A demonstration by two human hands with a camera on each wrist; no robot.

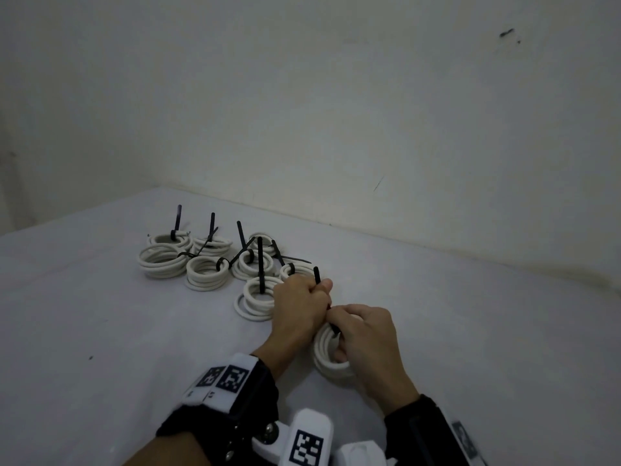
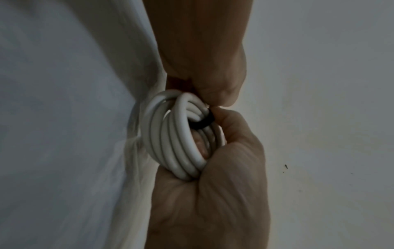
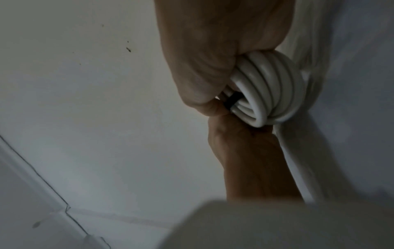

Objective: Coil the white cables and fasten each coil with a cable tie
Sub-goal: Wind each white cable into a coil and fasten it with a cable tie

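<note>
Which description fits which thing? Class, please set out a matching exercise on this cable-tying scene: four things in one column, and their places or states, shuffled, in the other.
Things:
1. left hand
2. right hand
3. tied coils
4. cable tie

Places or states:
A. black, looped round the white coil
B. holds the white coil, fingers through its middle
C. lie grouped on the table beyond both hands, tie tails sticking up
D. grips the tail of the cable tie

Pairs: 1-D, 2-B, 3-C, 4-A

White cable coil [image 2: 181,134], black tie [image 2: 202,123], gripping hand [image 2: 213,193]
</note>
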